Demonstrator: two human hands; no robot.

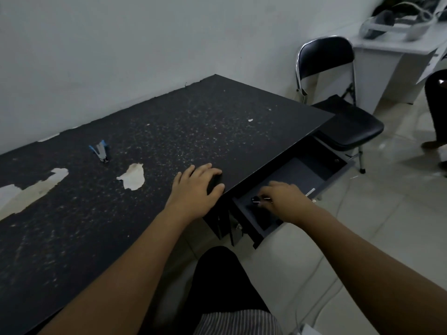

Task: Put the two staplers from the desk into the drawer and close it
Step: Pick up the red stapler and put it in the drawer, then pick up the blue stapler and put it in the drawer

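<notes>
The dark speckled tabletop point(150, 146) is filling the left and centre of the frame, its surface peeling away in pale patches toward the left edge. At the right centre, the drawer point(312, 172) is standing pulled out from under the tabletop's edge, its dark interior showing. A black folding chair point(338, 93) is sitting in the upper right, just beyond the drawer, on the pale tiled floor point(362, 238).

The left hand point(196, 187) is lying palm down at the tabletop's near edge in the middle of the frame, fingers spread and flat, gripping nothing. The right hand point(283, 199) is reaching down into the near end of the drawer, right of centre, its fingers curled over a dark stapler point(260, 201) with thin metal glints showing; whether the fingers are clamping it or only resting on it is too dim to tell.

A blue stapler point(101, 151) is sitting on the tabletop in the left part of the frame, well apart from both hands and from the drawer, near the pale peeled patches.
</notes>
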